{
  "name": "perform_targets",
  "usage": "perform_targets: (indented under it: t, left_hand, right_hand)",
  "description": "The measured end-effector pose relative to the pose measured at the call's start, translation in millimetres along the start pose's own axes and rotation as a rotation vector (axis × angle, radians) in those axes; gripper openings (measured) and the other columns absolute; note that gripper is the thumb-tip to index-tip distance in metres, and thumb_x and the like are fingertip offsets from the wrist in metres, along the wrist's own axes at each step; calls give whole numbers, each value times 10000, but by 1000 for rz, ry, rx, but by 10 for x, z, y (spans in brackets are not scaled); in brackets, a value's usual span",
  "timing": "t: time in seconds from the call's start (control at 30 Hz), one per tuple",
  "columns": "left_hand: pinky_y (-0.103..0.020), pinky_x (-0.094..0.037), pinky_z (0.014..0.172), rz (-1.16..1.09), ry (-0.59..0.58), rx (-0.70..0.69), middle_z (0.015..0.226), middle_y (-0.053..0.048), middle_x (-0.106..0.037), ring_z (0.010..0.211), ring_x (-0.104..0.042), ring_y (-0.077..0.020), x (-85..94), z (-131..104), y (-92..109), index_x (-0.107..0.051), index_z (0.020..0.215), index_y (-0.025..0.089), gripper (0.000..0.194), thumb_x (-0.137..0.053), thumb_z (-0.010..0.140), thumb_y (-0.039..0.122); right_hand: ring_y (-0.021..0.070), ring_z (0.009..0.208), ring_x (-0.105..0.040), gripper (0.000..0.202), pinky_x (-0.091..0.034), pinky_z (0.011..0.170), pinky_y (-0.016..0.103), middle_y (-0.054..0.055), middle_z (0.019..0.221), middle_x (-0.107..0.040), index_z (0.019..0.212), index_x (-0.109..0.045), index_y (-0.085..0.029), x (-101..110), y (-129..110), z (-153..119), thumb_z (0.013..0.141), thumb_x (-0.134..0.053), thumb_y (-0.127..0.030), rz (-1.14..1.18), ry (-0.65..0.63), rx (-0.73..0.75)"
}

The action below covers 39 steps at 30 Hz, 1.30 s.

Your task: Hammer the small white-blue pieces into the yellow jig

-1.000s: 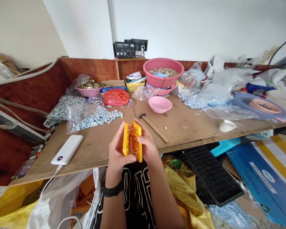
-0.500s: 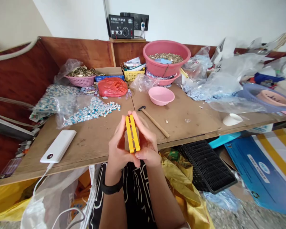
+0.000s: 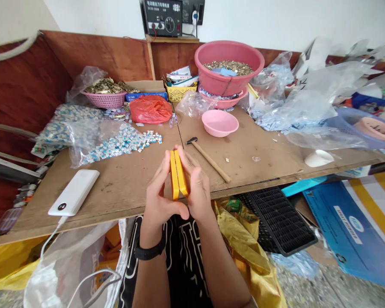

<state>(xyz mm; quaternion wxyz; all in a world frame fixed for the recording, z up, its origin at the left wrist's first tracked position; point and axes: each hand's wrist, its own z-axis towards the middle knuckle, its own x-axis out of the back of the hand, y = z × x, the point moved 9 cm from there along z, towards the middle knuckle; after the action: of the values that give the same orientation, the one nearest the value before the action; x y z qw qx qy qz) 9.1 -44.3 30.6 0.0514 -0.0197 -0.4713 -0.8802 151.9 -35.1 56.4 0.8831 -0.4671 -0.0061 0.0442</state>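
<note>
A yellow plastic case (image 3: 179, 174), made of two long halves lying face to face, is held upright between my two hands in front of the table edge. My left hand (image 3: 160, 196), with a black band on its wrist, presses on the left half with its fingers; its thumb points right below the case. Against the right half lie the fingers of my right hand (image 3: 197, 188), its thumb raised. The halves touch along most of their length, with a small notch at the near end. A hammer (image 3: 210, 161) lies just beyond, to the right.
On the table (image 3: 122, 184) are a white power bank (image 3: 74, 192), small blue-white pieces (image 3: 125, 141), a red bag (image 3: 150, 109), a small pink bowl (image 3: 220, 122) and a large pink basin (image 3: 229, 64). A white cup (image 3: 319, 158) stands near the right edge.
The gap between the two yellow halves has narrowed and the case has turned a little. My right thumb has lifted off the near end. The view has shifted slightly downward.
</note>
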Motion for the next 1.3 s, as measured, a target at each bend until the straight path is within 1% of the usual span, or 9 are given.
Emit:
perform_targets:
  t: [0.13,0.27,0.37,0.47,0.57,0.73,0.97,1.2,1.3]
  left_hand:
    - [-607,-392,1444,-132,5,23,1808,-218,-546,1718,-472,-483,-84,-23,71,-554,1794,248,1338,-733,756,1074]
    - [-508,-573,1305,-179,162,53,1663,-159,-654,1588,-626,-393,-131,-70,42,-718,1629,284,811,-730,1029,829]
    - [-410,-651,1082,-77,382,-52,1299,-117,-762,1225,-767,-288,35,-121,93,-863,1328,230,527,-774,1075,683]
    - [-291,-611,838,-13,501,-107,1018,-33,-757,885,-718,-172,241,-136,157,-852,1179,225,398,-914,997,573]
    - [-245,-571,744,-44,456,-28,982,-23,-764,806,-691,-144,373,-67,146,-832,1117,222,390,-959,950,550]
    - [-254,-574,692,-258,317,148,925,-24,-758,745,-691,-154,311,-16,44,-819,1101,229,538,-961,888,702]
    - [-206,-514,615,-286,462,94,799,9,-738,627,-623,-109,230,-89,156,-830,995,216,513,-990,860,685]
    - [-332,-661,828,-89,82,77,1173,-107,-859,1015,-815,-266,128,16,288,-850,1293,241,467,-827,1043,634]
    - [-351,-634,906,119,126,-21,1161,-84,-862,1029,-798,-254,263,33,312,-848,1254,249,294,-794,1096,491]
  right_hand:
    - [326,1693,-524,662,-403,1446,596,87,1713,-663,1719,-644,-361,-98,16,-2,1168,-598,-724,58,1,-101]
    - [339,1578,-622,782,-538,1344,559,126,1642,-692,1723,-605,-324,-108,28,6,1080,-751,-743,95,27,-132]
    - [317,1326,-753,645,-642,1181,504,120,1510,-767,1554,-722,-310,15,61,16,1042,-831,-685,62,81,-130]
    - [277,1122,-804,455,-681,1005,432,96,1279,-850,1328,-812,-271,115,62,31,1110,-738,-663,79,47,-138]
    - [269,1073,-819,384,-674,957,412,77,1180,-872,1196,-842,-258,110,-9,30,1094,-774,-622,87,-25,-124]
    - [275,974,-797,356,-673,901,443,72,1081,-859,1124,-851,-280,125,-203,-28,1053,-794,-624,11,135,-28]
    - [252,783,-734,294,-601,700,395,62,903,-808,1033,-880,-270,181,-289,-110,1031,-832,-561,-25,202,33]
    - [247,863,-782,297,-634,766,364,63,1020,-817,1172,-825,-281,458,43,-135,1121,-728,-557,202,419,7]
    - [296,1145,-808,360,-666,1004,466,111,1254,-821,1389,-776,-303,515,63,-62,1139,-700,-550,205,428,8]
